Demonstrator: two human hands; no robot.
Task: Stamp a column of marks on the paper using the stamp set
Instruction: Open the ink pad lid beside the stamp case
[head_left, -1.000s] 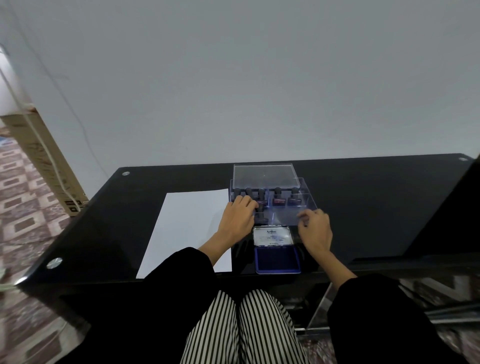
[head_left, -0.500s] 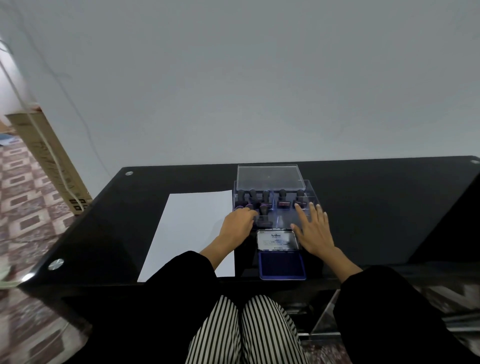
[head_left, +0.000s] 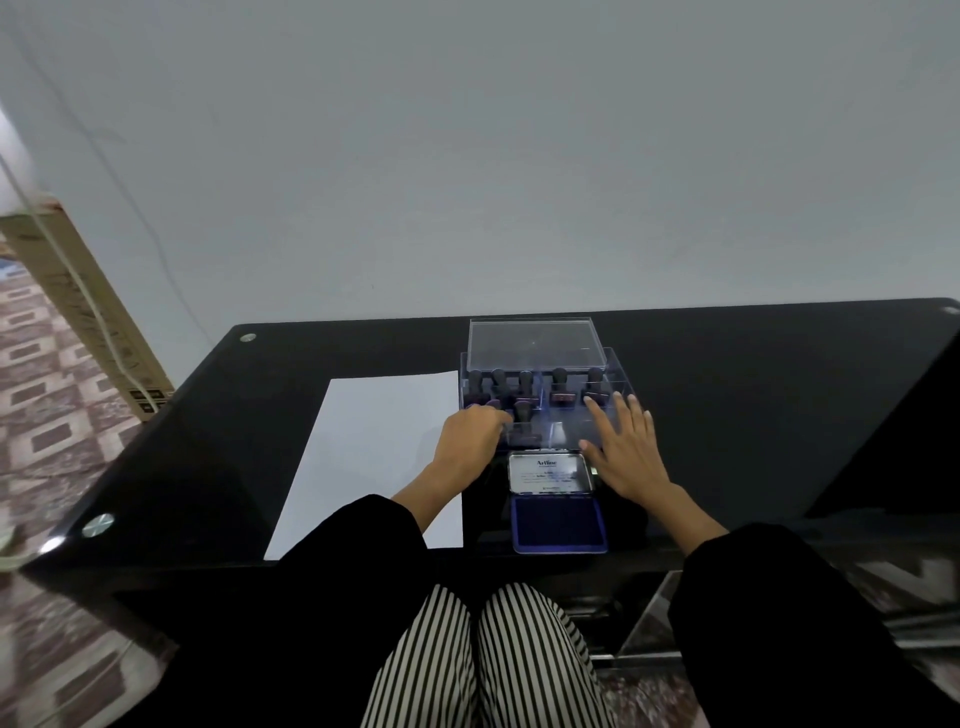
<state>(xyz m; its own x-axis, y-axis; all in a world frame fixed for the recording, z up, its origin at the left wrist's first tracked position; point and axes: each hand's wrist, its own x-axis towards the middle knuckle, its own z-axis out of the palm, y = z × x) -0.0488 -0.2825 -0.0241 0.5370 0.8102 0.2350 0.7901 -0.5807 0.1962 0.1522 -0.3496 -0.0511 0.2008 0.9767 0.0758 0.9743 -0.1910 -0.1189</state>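
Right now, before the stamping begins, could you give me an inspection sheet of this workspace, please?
Surface: black glass table, glossy.
Job's things: blank white paper at left; clear stamp box holding upright stamps; open ink pad in front of it.
Clutter: clear lid behind the box.
Hands: left hand, fingers curled at the box's near-left stamps, grip unclear; right hand flat, fingers straight, at the box's right side.
Cables: white cable hanging across the cardboard box.
Surroundings: grey wall; cardboard box leaning on it; patterned floor.
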